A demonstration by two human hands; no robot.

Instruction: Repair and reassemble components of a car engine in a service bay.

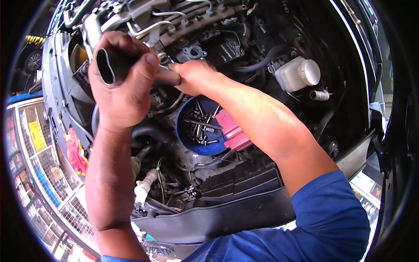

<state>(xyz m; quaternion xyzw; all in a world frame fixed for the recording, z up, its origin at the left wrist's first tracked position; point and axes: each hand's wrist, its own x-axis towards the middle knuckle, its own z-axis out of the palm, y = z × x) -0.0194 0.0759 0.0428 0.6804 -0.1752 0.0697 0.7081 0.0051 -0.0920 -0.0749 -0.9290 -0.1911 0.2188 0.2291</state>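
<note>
Gripping a black hose (122,69) up and left of the blue bowl (203,150), left hand (124,96) has its fingers wrapped round the tube near 1 open end; right hand (192,77), just above the bowl in view, has fingers hidden, so cannot tell. Progress, judged part-way: loose bolts (200,126) lie inside the bowl, while that hose end and the metal flange (187,53) above the bowl are uncoupled.

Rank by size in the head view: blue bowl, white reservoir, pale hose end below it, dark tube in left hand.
1. Blue bowl
2. White reservoir
3. Pale hose end
Unsure: dark tube, nearer the camera and partly covered by the left hand.
</note>
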